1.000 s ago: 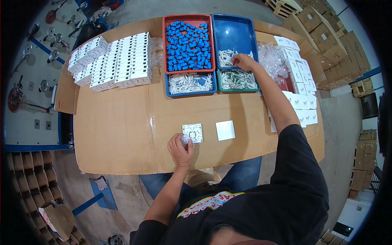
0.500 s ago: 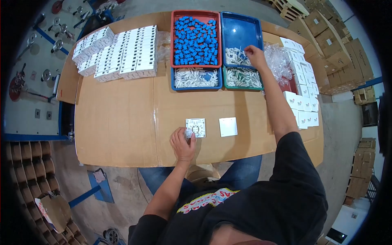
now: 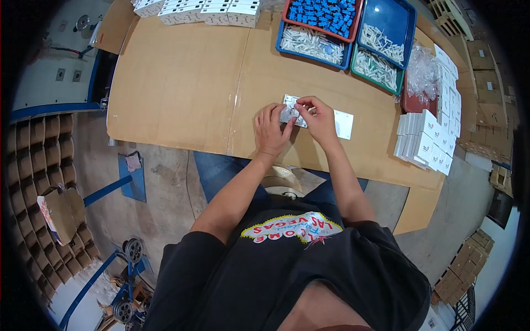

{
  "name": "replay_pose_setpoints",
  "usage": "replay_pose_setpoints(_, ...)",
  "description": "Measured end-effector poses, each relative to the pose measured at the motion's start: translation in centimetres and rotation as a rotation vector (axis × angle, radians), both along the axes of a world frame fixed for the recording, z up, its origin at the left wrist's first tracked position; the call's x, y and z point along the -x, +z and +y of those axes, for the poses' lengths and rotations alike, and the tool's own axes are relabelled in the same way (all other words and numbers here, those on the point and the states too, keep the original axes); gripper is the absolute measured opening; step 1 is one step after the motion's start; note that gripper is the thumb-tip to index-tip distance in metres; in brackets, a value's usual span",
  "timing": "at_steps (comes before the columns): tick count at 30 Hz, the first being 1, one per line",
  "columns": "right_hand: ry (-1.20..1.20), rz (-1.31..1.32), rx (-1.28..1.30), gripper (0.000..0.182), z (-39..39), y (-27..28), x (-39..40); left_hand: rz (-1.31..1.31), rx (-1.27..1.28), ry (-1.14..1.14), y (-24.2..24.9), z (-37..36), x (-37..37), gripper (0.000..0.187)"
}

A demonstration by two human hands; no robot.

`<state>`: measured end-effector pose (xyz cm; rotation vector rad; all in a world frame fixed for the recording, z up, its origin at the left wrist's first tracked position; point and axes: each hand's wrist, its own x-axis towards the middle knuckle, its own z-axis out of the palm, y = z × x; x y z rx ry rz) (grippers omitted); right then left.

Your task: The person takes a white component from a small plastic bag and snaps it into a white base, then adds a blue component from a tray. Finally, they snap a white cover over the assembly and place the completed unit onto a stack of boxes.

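A square white part (image 3: 289, 100) lies on the cardboard-covered table, partly hidden by both hands. My left hand (image 3: 270, 130) rests at its left side, with fingers bent against the part and a clear plastic piece. My right hand (image 3: 320, 121) is over its right side, thumb and forefinger pinched together; anything between them is too small to make out. A flat white square plate (image 3: 343, 124) lies just right of my right hand, untouched.
Blue pieces fill a red tray (image 3: 285, 15). White slim pieces lie in a blue tray (image 3: 279, 47), a second blue tray (image 3: 411, 33) and a green tray (image 3: 353, 69). White boxes (image 3: 425, 146) stand at right, more boxes (image 3: 231, 13) at back left. Clear plastic bags (image 3: 424, 74) lie beside the trays.
My right hand has come back from the white pieces in the upper blue tray to the square part. The view has shifted and turned, and my left hand stays at the part.
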<state>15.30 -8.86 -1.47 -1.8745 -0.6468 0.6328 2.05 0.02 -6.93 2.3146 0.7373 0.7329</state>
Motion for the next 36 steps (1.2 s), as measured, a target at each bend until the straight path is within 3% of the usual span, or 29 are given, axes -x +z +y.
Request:
replay_pose_setpoints(6, 0.124, -0.423, -0.055, 0.018, 0.5, 0.3, 0.8, -0.019, 0.008, -0.028, 0.0, 0.1, 0.3, 0.048)
replay_pose_setpoints(15, 0.282, -0.367, 0.166, 0.015, 0.9, 1.8, 0.9, -0.026, -0.001, -0.033, -0.5, 0.2, 0.3, 0.051)
replay_pose_setpoints(19, 0.221, -0.349, 0.099, 0.017, 0.6, 1.9, 1.0, -0.046, 0.024, -0.018, -0.1, 0.2, 0.2, 0.05)
replay_pose_setpoints(22, 0.202, -0.508, 0.031, 0.021, 0.2, 1.3, 0.7, -0.044, 0.048, -0.025, -0.4, 0.2, 0.1, 0.045)
replay_pose_setpoints(24, 0.309, -0.506, 0.057, 0.031, 0.2, 0.7, 0.8, -0.042, 0.056, -0.039, -0.5, 0.3, 0.2, 0.045)
replay_pose_setpoints(28, 0.381, -0.437, 0.139, 0.034, 0.5, -0.1, 1.3, -0.06, 0.036, -0.059, -0.9, 0.3, 0.2, 0.044)
replay_pose_setpoints(34, 0.423, -0.539, 0.104, 0.035, 1.3, -0.8, 0.9, -0.034, 0.018, -0.037, -1.4, 0.3, 0.3, 0.044)
replay_pose_setpoints(36, 0.236, -0.254, 0.003, 0.036, 1.4, -0.2, 0.0, -0.024, 0.045, -0.019, -1.1, 0.2, 0.1, 0.044)
